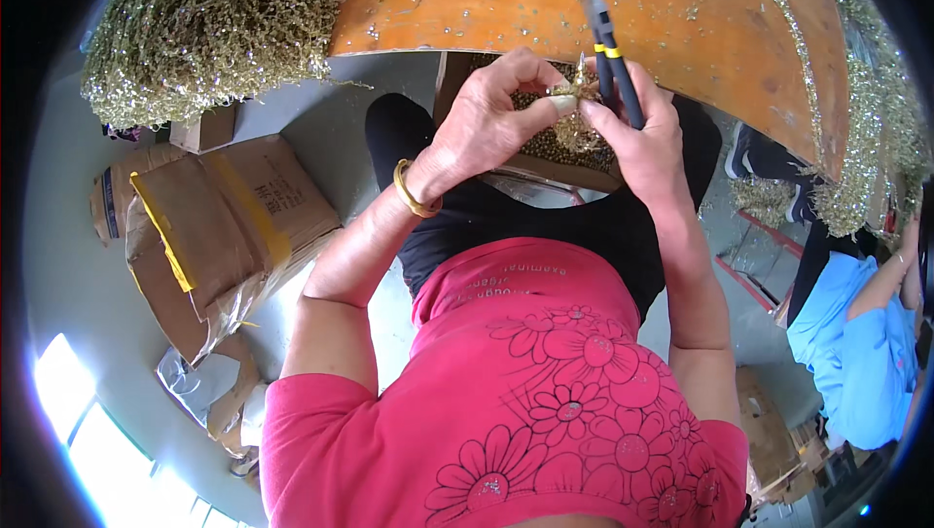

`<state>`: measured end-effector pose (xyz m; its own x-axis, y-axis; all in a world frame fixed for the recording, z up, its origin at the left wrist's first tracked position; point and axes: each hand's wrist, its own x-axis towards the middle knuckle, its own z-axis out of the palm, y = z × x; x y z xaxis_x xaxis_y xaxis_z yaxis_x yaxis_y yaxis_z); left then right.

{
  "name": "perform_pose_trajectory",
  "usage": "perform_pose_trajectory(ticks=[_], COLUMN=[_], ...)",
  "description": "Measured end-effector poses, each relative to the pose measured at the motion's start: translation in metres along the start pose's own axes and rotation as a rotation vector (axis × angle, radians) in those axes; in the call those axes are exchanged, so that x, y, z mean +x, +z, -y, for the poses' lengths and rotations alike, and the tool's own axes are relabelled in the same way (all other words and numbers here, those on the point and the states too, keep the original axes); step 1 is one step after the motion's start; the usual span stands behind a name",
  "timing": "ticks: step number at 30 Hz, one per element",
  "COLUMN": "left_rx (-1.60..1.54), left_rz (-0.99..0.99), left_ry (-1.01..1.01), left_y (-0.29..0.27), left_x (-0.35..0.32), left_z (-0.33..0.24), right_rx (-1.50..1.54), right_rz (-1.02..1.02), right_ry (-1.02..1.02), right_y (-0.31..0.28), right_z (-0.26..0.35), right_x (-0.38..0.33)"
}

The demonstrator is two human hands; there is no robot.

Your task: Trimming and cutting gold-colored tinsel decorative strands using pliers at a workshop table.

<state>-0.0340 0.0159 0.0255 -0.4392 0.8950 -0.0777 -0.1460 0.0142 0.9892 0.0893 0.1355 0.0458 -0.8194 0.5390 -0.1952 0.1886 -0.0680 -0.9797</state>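
Note:
In my right hand (pixel 637 129) rests a pair of pliers (pixel 605 36) with black handles and yellow bands, its jaws pointing up and away from me. The thumb and fingertips of that hand also meet a small gold glittery sprig (pixel 581 90). My left hand (pixel 501 109) is closed in a pinch on the left side of the same sprig. Its exact make is partly covered by my fingers. Right below both hands, between my knees, sits an open box of small gold beads (pixel 555 148).
An orange-brown wooden table (pixel 574 7) lies ahead, dotted with glitter. A big heap of gold glittery strands (pixel 214 27) hangs over its left end; more strands (pixel 866 129) hang at right. A cardboard box (pixel 243 207) stands at left. At far right sits a person in blue (pixel 856 348).

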Motion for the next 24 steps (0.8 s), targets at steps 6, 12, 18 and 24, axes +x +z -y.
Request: perform_pose_trajectory(ticks=[6, 12, 18, 24], left_rx=[0.272, -0.577, -0.235, -0.565], left_rz=[0.049, 0.192, 0.122, 0.234], left_ry=[-0.228, -0.316, -0.319, -0.291], left_y=[-0.007, -0.018, -0.015, -0.019], left_x=[0.004, 0.002, 0.001, 0.0], left_z=[-0.004, 0.018, 0.005, 0.016], right_rx=[-0.456, -0.127, 0.048, 0.355], right_rz=[-0.127, -0.016, 0.017, 0.141], right_ry=[-0.277, -0.067, -0.01, 0.154], right_y=[0.007, 0.004, 0.006, 0.003], right_z=[-0.001, -0.004, -0.017, 0.0], right_x=[-0.005, 0.001, 0.0, -0.001])
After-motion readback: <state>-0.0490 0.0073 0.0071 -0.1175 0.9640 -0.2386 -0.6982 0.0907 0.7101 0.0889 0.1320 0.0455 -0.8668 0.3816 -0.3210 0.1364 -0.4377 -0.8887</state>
